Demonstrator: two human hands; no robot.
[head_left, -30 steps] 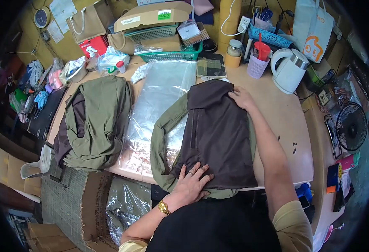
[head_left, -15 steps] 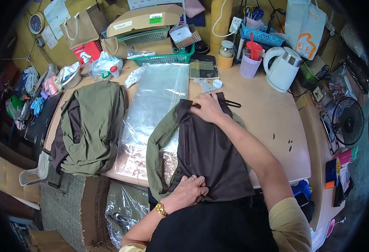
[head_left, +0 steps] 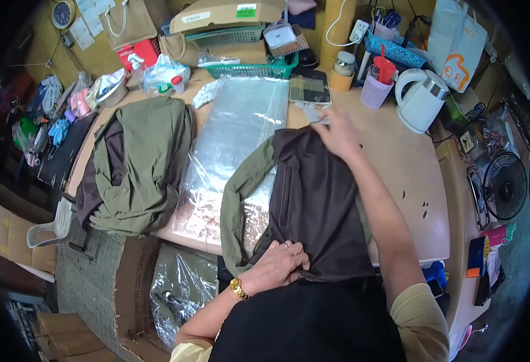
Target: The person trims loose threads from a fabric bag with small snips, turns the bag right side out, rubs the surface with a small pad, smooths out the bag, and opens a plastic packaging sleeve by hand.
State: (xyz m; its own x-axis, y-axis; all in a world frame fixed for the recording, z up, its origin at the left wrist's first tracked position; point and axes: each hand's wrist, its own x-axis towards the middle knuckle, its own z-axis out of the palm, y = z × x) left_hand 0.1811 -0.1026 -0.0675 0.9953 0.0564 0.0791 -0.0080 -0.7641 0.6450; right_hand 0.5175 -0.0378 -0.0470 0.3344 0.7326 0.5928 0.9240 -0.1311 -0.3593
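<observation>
A dark brown jacket (head_left: 319,205), with an olive-green sleeve (head_left: 233,205) showing at its left, lies in front of me. Near its lower edge, my left hand (head_left: 280,263) is closed, fingers curled into the cloth. Beyond the collar is my right hand (head_left: 340,134), its fingertips by a small clear plastic piece (head_left: 309,112). Blur on those fingers hides whether they grip anything. A clear plastic sheet or stack of bags (head_left: 241,114) lies left of the jacket. Farther left, a folded olive garment (head_left: 144,163) rests with dark lining showing.
Green baskets (head_left: 250,67) and a dark booklet (head_left: 310,88) sit at the back. A white kettle (head_left: 421,99) and lilac cup (head_left: 376,90) stand back right. Beyond the table's right edge is a black fan (head_left: 504,184). A cardboard box (head_left: 133,295) holds plastic-wrapped cloth below.
My right hand has left the collar and reached away from me toward the small plastic piece. My left hand keeps its hold low on the jacket. The camera view has shifted slightly.
</observation>
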